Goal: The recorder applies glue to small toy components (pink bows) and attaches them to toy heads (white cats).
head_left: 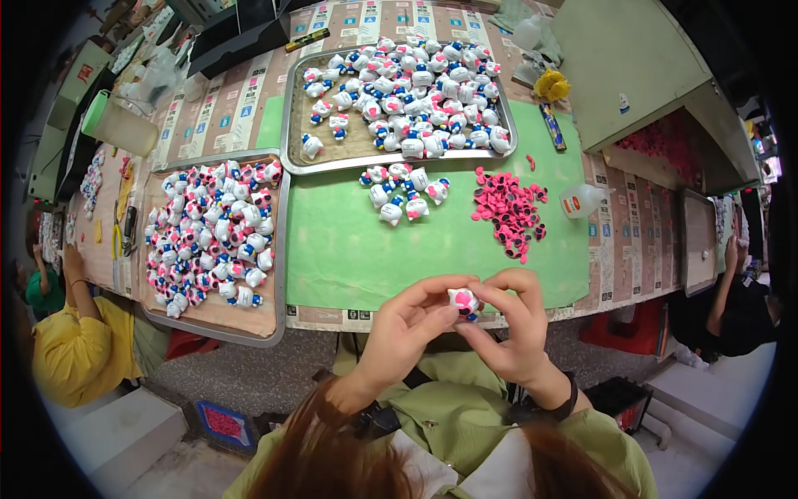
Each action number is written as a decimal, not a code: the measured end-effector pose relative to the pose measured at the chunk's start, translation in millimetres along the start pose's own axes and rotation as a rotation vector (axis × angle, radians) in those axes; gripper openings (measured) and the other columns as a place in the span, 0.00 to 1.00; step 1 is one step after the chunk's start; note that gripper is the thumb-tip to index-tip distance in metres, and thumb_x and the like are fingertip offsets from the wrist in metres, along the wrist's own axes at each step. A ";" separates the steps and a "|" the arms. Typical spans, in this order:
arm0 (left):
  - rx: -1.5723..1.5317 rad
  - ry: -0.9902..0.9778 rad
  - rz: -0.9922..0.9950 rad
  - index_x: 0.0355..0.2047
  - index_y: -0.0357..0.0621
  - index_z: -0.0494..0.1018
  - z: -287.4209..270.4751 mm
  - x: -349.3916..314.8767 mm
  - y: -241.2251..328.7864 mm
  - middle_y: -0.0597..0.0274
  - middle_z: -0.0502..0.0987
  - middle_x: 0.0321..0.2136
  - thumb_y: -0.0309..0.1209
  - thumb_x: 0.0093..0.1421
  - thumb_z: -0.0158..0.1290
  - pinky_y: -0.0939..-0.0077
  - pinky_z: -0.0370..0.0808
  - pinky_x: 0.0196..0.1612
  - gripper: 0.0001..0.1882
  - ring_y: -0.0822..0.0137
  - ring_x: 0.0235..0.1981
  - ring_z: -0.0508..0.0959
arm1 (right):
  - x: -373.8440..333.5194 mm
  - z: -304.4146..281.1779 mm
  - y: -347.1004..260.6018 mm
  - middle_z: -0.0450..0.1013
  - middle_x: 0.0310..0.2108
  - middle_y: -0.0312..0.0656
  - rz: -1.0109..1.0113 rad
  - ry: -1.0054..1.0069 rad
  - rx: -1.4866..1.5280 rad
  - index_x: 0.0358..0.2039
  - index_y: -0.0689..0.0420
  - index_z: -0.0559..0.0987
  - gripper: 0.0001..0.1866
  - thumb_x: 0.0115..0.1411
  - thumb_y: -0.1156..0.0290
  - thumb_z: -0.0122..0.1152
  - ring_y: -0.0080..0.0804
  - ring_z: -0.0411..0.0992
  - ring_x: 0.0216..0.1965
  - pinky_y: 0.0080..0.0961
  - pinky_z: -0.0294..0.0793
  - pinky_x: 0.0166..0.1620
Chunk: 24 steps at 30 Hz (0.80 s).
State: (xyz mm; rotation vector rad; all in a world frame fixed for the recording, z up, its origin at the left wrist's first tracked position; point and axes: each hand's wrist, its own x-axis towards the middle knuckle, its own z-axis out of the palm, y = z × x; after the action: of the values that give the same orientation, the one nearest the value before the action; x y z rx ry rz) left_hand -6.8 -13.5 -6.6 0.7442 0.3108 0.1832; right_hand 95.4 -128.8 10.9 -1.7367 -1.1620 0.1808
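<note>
Above the table's near edge, a small white cat figurine (463, 301) with a pink bow and dark glasses is held up. My left hand (402, 326) grips its left side between thumb and fingers. From the other side, my right hand (517, 323) closes on it with thumb and forefinger. Ahead on the green mat (366, 258) lies a loose group of similar white figurines (405, 193). Right of them is a heap of tiny pink-and-black pieces (509, 212) that look like sunglasses.
A metal tray (293, 133) at the back holds many figurines; another tray (281, 291) at left holds many with pink-and-black pieces. A clear bottle (582, 200), a glue tube (552, 127) and a yellow flower-like bundle (552, 86) stand right, before a metal cabinet (636, 58). Co-workers sit on both sides.
</note>
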 end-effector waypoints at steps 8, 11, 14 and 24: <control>-0.229 -0.042 -0.090 0.47 0.34 0.59 3.0 1.7 -0.2 0.60 0.68 0.39 0.22 0.57 0.40 0.80 0.65 0.44 0.16 0.73 0.41 0.67 | 2.7 5.2 -1.4 0.64 0.31 0.39 -0.184 0.072 -0.266 0.34 0.59 0.73 0.22 0.32 0.80 0.62 0.36 0.62 0.32 0.30 0.62 0.33; -0.216 -0.065 -0.058 0.45 0.34 0.60 -2.1 1.4 -6.5 0.58 0.67 0.39 0.23 0.57 0.40 0.78 0.65 0.44 0.14 0.72 0.41 0.67 | 1.5 7.5 -0.7 0.65 0.29 0.39 -0.216 0.074 -0.281 0.33 0.60 0.74 0.21 0.31 0.79 0.61 0.36 0.62 0.32 0.30 0.62 0.33; -0.227 -0.079 -0.039 0.42 0.33 0.61 -3.0 1.9 -7.6 0.54 0.67 0.39 0.25 0.58 0.41 0.74 0.65 0.45 0.13 0.68 0.41 0.68 | 0.5 8.8 -0.4 0.65 0.29 0.39 -0.228 0.076 -0.280 0.32 0.61 0.74 0.21 0.32 0.79 0.61 0.35 0.62 0.32 0.30 0.62 0.32; -0.255 -0.067 -0.091 0.44 0.34 0.61 -1.9 3.9 -4.6 0.59 0.67 0.40 0.25 0.58 0.40 0.80 0.66 0.43 0.14 0.72 0.42 0.67 | 2.4 9.0 -1.6 0.65 0.28 0.39 -0.166 0.113 -0.253 0.31 0.61 0.74 0.19 0.34 0.76 0.63 0.36 0.62 0.32 0.30 0.62 0.32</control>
State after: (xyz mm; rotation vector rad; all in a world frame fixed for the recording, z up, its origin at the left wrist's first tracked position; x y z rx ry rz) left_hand -3.5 -14.5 -11.9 0.4819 0.2509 0.1090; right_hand 90.5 -121.1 8.6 -1.8315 -1.2811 -0.1704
